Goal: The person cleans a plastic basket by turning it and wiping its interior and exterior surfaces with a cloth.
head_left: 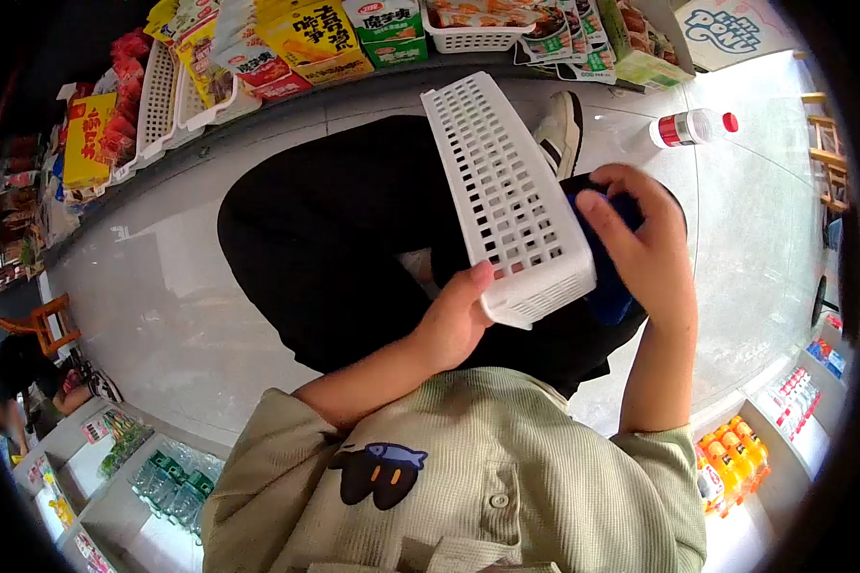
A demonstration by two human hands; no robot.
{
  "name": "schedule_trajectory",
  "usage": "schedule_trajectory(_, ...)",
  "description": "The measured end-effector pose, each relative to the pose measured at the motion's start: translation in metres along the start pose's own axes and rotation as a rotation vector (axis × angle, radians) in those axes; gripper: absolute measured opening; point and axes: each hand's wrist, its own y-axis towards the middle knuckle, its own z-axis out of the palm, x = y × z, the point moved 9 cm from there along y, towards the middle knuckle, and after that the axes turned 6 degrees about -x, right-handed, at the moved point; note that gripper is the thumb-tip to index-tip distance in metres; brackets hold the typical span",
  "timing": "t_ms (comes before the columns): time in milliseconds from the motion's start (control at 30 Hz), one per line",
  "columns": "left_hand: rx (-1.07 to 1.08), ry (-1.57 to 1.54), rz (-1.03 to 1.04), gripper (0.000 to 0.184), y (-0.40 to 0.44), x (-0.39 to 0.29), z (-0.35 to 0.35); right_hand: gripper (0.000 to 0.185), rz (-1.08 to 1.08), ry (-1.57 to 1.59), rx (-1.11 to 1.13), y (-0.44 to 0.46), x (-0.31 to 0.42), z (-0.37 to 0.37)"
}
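Observation:
A white perforated plastic basket [506,181] is tilted above my lap, its holed bottom facing up. My left hand [457,320] grips its near end, the thumb over the edge and the other fingers hidden beneath. To the right of the basket, my right hand [645,234] is curled with thumb and forefinger apart, around a dark blue item [610,277] that looks like a cloth resting against my right knee. Part of that blue item is hidden by the hand and the basket.
Snack packets [311,43] in white baskets line the shelf ahead. A bottle with a red cap [683,128] lies on the tiled floor at right. Orange drinks [733,463] stand lower right, green-capped bottles [174,487] lower left. Another person [29,372] is at far left, near a wooden stool [55,325].

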Motion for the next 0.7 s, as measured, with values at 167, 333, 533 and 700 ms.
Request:
schedule_trajectory(167,-0.065,0.205,-0.075,0.041,-0.006,-0.006,-0.011,0.044,0.043,0.031,0.159,-0.011,-0.008,0.025)
schedule_trajectory(333,-0.077,0.685,-0.203,0.035,-0.031,0.004,-0.022,0.059,0.237,0.094,0.204,-0.008,-0.018,0.023)
schedule_trajectory(533,0.101,0.823,-0.179,0.037,-0.044,0.006,-0.011,0.073,0.241,0.3,0.241,0.006,-0.017,0.024)
schedule_trajectory(700,0.249,1.047,-0.012,0.032,-0.04,0.002,-0.005,0.082,0.178,0.444,0.281,0.016,-0.003,0.029)
